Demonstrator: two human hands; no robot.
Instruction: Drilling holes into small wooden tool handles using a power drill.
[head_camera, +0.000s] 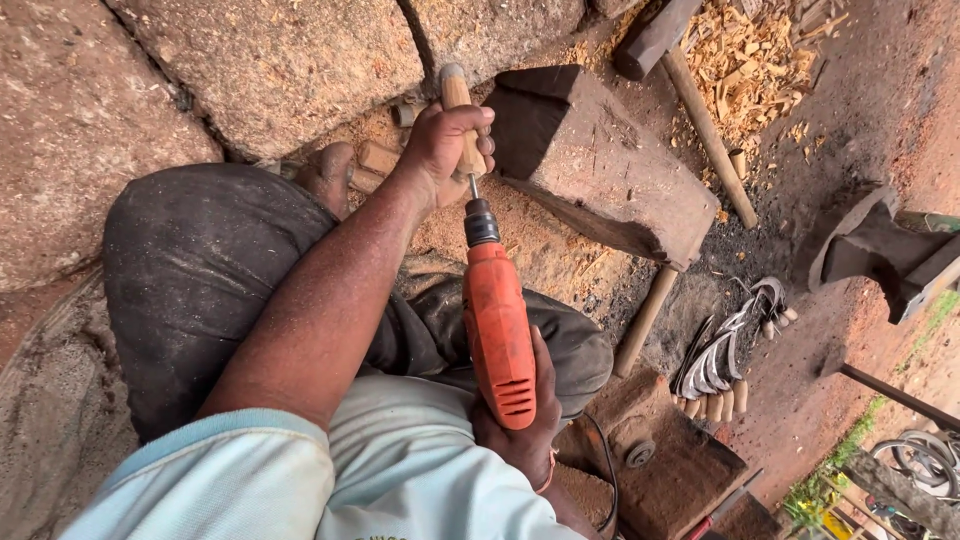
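Observation:
My left hand (440, 150) is closed around a short light wooden handle (458, 95), held upright over my knees. My right hand (525, 425) grips the rear of an orange electric drill (497, 325). The drill's dark chuck (481, 222) points up and its thin bit enters the lower end of the wooden handle, just under my left fingers. I sit on the ground in dark trousers (200, 270) and a pale shirt. The drill's black cord (607, 480) trails down at the right.
A large dark wooden block (600, 160) lies just right of my left hand. Rough stone blocks (270, 60) stand behind. A long-handled mallet (700, 110), wood shavings (750, 50), several curved sickle blades (725, 345), an anvil (880, 250) and spare wooden handles (378, 157) lie around.

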